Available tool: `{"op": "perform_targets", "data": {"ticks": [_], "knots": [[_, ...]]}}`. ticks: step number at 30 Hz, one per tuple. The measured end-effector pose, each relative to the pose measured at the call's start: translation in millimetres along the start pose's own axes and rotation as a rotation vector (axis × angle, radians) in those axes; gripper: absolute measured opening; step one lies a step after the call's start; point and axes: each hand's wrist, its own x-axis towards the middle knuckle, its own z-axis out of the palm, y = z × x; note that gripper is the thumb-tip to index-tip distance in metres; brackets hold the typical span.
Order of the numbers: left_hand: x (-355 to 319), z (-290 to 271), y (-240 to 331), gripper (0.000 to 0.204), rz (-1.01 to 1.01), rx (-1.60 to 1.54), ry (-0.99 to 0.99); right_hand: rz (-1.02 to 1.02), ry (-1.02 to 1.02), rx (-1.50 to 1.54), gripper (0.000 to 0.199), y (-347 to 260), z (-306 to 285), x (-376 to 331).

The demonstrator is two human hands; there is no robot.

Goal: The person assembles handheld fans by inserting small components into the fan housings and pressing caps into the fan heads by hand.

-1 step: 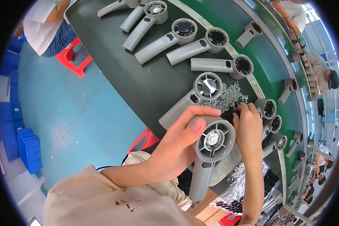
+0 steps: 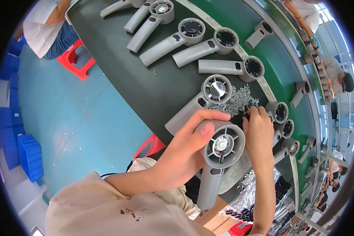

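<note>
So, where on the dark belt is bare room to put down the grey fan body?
The free patch is the dark belt along its left edge, left of the row of fan bodies, with only a tiny speck. It is crowded near the right hand: the pile of small grey parts and more fan bodies fill that side.

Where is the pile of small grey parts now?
In the head view, the pile of small grey parts lies on the dark belt, just above the right hand.

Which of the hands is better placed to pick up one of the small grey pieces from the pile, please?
Probably the right hand: its fingertips already rest at the pile of small grey pieces, while the left hand is busy holding the grey fan housing.
</note>
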Motion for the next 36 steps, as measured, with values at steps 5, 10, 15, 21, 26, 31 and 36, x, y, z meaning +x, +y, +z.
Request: {"op": "perform_targets", "data": {"ticks": [5, 10, 15, 21, 26, 31, 36], "knots": [[9, -13, -2, 0.052, -0.060, -0.042, -0.062, -0.011, -0.012, -0.119, 0.008, 1, 5, 9], [10, -23, -5, 0.047, -0.041, -0.194, -0.192, -0.029, 0.039, -0.045, 0.012, 0, 1, 7], [12, -26, -10, 0.049, -0.016, -0.141, -0.240, -0.065, -0.048, -0.050, 0.013, 5, 7, 9], [13, -30, -16, 0.051, 0.027, -0.013, -0.201, -0.084, 0.044, 0.045, 0.010, 6, 13, 7], [9, -19, -15, 0.050, 0.072, -0.009, -0.151, -0.144, 0.196, 0.326, 0.009, 13, -1, -6], [6, 1, -23, 0.050, 0.069, 0.014, -0.172, 0.026, 0.038, 1.085, 0.010, 28, -37, -50], [10, 21, -41, 0.050, -0.087, 0.086, -0.254, 0.260, 0.162, 1.550, 0.024, 43, -50, -101]]}}
